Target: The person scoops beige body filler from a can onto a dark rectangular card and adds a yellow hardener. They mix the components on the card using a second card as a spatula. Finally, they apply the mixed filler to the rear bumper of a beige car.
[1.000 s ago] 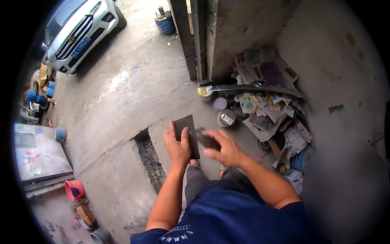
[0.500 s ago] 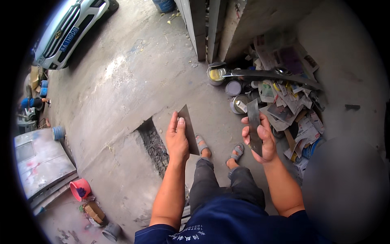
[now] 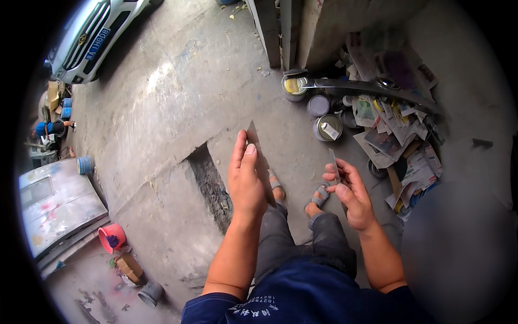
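Note:
My left hand (image 3: 247, 186) grips a thin, flat metal plate (image 3: 260, 162), its fingers pointing up along one face and the thumb laid against it. The plate is turned nearly edge-on. To the right, my right hand (image 3: 356, 202) pinches a narrower metal scraper blade (image 3: 334, 164) between thumb and fingers, also seen almost along its edge. The two tools are apart, held in the air above my sandalled feet. Past the right hand stand a round can with a white tube on top (image 3: 328, 128), a grey-lidded can (image 3: 319, 106) and an open can with yellow contents (image 3: 294, 85).
A rectangular pit (image 3: 210, 186) breaks the concrete floor left of my legs. Loose newspapers (image 3: 415, 167) and a long dark trim piece (image 3: 372, 86) lie right. A car (image 3: 89, 51), a paint-spotted panel (image 3: 62, 205), a red bucket (image 3: 111, 237) and another person (image 3: 48, 128) are at left.
The right blade has turned from showing its broad face to nearly edge-on, and that hand is slightly lower. My left hand has shifted a little right with its plate turned more edge-on.

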Demonstrator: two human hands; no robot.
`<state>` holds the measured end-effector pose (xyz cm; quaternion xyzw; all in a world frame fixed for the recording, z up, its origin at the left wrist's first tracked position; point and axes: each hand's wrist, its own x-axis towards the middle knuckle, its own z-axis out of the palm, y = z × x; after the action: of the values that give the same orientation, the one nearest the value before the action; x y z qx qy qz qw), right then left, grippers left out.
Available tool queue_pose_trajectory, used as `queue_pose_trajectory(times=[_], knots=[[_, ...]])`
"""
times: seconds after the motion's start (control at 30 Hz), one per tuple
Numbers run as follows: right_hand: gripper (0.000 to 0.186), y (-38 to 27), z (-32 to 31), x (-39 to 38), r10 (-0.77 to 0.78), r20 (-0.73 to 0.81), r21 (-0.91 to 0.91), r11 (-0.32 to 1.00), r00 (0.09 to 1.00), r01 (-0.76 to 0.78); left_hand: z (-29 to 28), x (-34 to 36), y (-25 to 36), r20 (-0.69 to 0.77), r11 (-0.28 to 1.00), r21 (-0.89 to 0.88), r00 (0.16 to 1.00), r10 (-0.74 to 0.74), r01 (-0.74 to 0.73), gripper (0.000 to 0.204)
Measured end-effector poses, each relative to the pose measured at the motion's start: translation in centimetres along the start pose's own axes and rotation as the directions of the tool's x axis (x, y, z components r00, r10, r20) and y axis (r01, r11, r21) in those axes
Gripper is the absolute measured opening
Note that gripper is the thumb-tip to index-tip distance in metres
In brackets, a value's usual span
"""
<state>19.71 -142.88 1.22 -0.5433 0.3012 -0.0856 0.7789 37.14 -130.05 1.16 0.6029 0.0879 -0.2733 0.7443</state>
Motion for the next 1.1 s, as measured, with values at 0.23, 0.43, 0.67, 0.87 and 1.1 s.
queue_pose_trajectory(times=[0.23, 0.43, 0.67, 0.87, 1.1], knots=[[0.058, 5.9, -2.7, 2.8, 0.086, 0.037, -0.049, 0.995, 0.996, -0.084, -0.2, 2.8, -5.4, -0.067, 0.997, 0.006, 0.995, -0.073, 0.073, 0.047], [0.061, 12.6, -4.3, 7.5, 0.075, 0.03, -0.05, 0.996, 0.997, -0.073, -1.1, 6.6, -12.1, -0.121, 0.995, -0.03, 0.988, -0.094, 0.091, 0.048], [0.081, 18.4, -1.8, 15.1, -0.031, 0.122, -0.091, 0.995, 0.992, 0.043, -3.6, 11.7, -21.4, -0.079, 1.0, -0.019, 0.997, -0.024, 0.022, 0.05], [0.086, 24.2, -0.5, 19.1, -0.165, 0.339, -0.127, 0.967, 0.926, 0.219, -4.8, 14.3, -25.9, 0.046, 0.996, -0.09, 0.998, 0.034, -0.029, 0.06], [0.084, 27.8, -0.9, 19.9, -0.192, 0.45, -0.073, 0.966, 0.872, 0.25, -7.3, 15.1, -29.1, 0.11, 1.0, -0.013, 0.994, 0.023, -0.021, 0.061]])
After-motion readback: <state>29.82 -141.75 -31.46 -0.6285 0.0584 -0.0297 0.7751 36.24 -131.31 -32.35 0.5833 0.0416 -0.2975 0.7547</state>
